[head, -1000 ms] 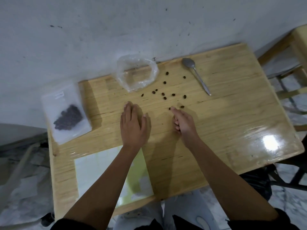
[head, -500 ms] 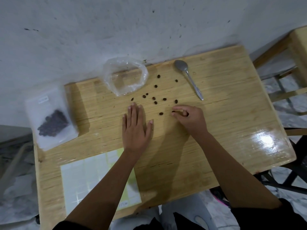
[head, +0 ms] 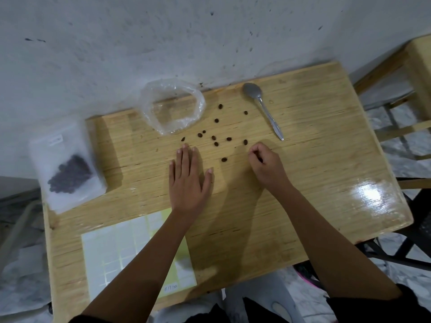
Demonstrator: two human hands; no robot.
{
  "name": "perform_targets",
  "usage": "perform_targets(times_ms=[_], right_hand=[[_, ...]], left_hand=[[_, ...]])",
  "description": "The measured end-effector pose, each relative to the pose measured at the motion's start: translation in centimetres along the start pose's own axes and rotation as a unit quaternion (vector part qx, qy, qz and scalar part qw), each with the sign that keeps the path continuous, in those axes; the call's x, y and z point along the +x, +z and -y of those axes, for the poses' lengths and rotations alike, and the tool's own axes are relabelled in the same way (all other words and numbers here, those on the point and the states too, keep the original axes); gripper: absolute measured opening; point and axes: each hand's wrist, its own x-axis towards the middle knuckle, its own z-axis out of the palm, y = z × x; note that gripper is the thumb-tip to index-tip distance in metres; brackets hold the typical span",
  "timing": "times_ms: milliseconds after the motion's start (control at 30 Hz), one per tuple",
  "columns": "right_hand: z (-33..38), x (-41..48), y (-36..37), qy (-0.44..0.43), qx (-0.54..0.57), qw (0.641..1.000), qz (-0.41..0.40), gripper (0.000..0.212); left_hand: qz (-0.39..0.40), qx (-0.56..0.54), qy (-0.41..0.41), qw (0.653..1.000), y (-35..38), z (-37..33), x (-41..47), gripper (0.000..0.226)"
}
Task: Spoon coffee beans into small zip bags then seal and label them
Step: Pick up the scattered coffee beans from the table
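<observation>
Lying flat just beside the coffee beans (head: 217,143), your left hand (head: 187,180) is spread; your right hand (head: 265,163) pinches one.

Nothing reads clearly. The sticker sheet (head: 112,252) carries a short handwritten mark near its lower edge, too small to make out. The white label (head: 56,138) on the filled zip bag (head: 67,166) is blurred.

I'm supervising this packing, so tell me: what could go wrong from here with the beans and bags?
The filled zip bag overhangs the table's left edge; a nudge could drop it. The loose beans lie scattered by the left hand; a sweep might roll some away.
</observation>
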Motion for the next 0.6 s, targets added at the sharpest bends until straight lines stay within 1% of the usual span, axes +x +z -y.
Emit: perform_targets(times_ms=[67, 167, 300, 367, 467, 600], right_hand=[[0.1, -0.2, 0.6, 0.014, 0.036, 0.999, 0.009, 0.016], [0.3, -0.4, 1.9, 0.062, 0.102, 0.992, 0.043, 0.022], [1.1, -0.5, 3.3, 0.101, 0.212, 0.968, 0.092, 0.026], [1.3, -0.5, 3.4, 0.109, 0.240, 0.959, 0.101, 0.028], [1.2, -0.2, 2.9, 0.081, 0.215, 0.970, 0.076, 0.030], [1.0, 0.6, 1.6, 0.000, 0.139, 0.990, 0.008, 0.035]], left_hand=[[-0.002, -0.001, -0.001, 1.000, 0.0, -0.1, 0.0, 0.068], [-0.003, -0.004, -0.002, 1.000, -0.1, -0.1, 0.0, 0.068], [-0.003, -0.007, -0.003, 1.000, -0.2, -0.1, 0.1, 0.067], [-0.008, -0.010, -0.003, 1.000, -0.2, -0.1, 0.0, 0.067], [-0.013, -0.017, -0.006, 1.000, -0.3, -0.1, 0.0, 0.066], [-0.018, -0.024, -0.011, 0.999, -0.2, -0.2, 0.2, 0.065]])
